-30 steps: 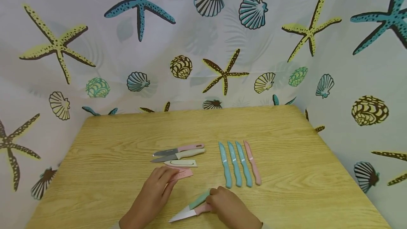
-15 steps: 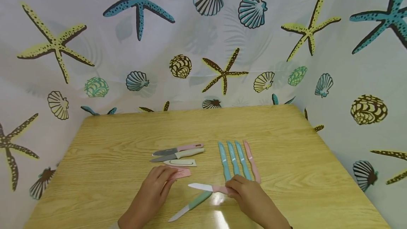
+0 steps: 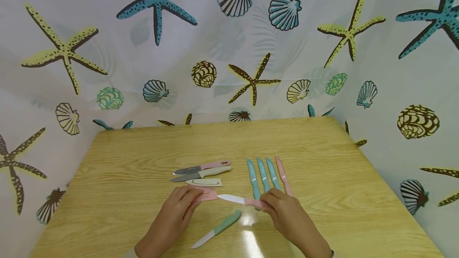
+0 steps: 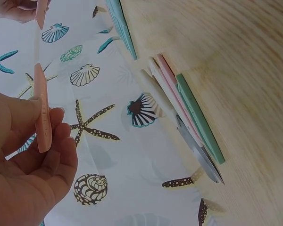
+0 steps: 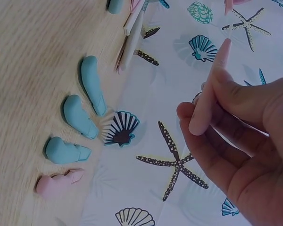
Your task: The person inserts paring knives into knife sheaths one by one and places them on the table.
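Observation:
My left hand (image 3: pixel 175 214) pinches a pink blade cover (image 3: pixel 209 195) between thumb and fingers, above the table. In my right hand (image 3: pixel 288 214) is a pink-handled paring knife (image 3: pixel 233 199), gripped by its handle with the white blade pointing left. The blade's tip meets the cover's right end; whether it is inside I cannot tell. In the left wrist view the cover (image 4: pixel 42 110) appears edge-on, in line with the blade. The right wrist view shows the knife's handle (image 5: pixel 210 96) between thumb and fingers. A green-handled knife (image 3: pixel 226 223) lies in front, between my hands.
Behind my left hand lie a pink-handled knife (image 3: pixel 211 166), a cream-handled knife (image 3: pixel 215 172) and a cream blade cover (image 3: pixel 206 182). A green piece (image 4: pixel 198 117) lies beside them. Right of centre are several blue knives (image 3: pixel 253 176) and a pink one (image 3: pixel 282 172). Patterned curtains surround the wooden table (image 3: pixel 322 226).
My right hand has lifted the pink knife from beside the green one and carried it up to the pink cover. The left hand has stayed nearly still with the cover.

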`<state>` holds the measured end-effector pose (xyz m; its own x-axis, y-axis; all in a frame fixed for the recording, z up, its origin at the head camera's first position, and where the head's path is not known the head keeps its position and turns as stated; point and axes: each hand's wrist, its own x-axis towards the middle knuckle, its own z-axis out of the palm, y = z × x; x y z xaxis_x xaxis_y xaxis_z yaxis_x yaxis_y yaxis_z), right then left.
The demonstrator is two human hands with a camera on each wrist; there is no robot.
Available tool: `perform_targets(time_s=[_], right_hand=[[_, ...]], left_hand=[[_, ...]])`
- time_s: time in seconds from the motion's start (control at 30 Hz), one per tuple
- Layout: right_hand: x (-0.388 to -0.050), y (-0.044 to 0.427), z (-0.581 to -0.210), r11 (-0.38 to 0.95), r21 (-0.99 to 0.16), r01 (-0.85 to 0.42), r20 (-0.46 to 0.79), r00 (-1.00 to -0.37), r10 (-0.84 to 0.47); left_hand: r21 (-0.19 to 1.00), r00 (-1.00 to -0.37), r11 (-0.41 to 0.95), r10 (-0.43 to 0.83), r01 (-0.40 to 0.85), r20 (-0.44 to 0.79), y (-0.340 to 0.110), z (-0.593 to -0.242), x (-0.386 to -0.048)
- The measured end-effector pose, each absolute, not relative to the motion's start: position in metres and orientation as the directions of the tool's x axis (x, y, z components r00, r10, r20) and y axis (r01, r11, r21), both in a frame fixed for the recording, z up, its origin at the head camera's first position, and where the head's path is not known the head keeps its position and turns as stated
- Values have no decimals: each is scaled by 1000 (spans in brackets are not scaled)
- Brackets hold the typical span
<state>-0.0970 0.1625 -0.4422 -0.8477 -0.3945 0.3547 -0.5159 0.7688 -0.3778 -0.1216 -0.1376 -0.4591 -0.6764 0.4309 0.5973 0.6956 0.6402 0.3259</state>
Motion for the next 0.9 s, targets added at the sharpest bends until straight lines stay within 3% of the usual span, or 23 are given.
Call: perform_targets(time_s=[0.23, 0.53, 0.9], right_hand=[[-99, 160, -441, 784, -364, -503, 334, -856, -394], [-102, 157, -442, 763, -255, -595, 422, -778, -465], [-100, 154, -443, 761, -256, -596, 386, -785, -484]], left_hand=[[308, -662, 636, 444, 708, 604, -136, -457, -121], [307, -651, 618, 466, 724, 599, -136, -459, -121], [318, -638, 588, 481, 743, 601, -134, -461, -120]])
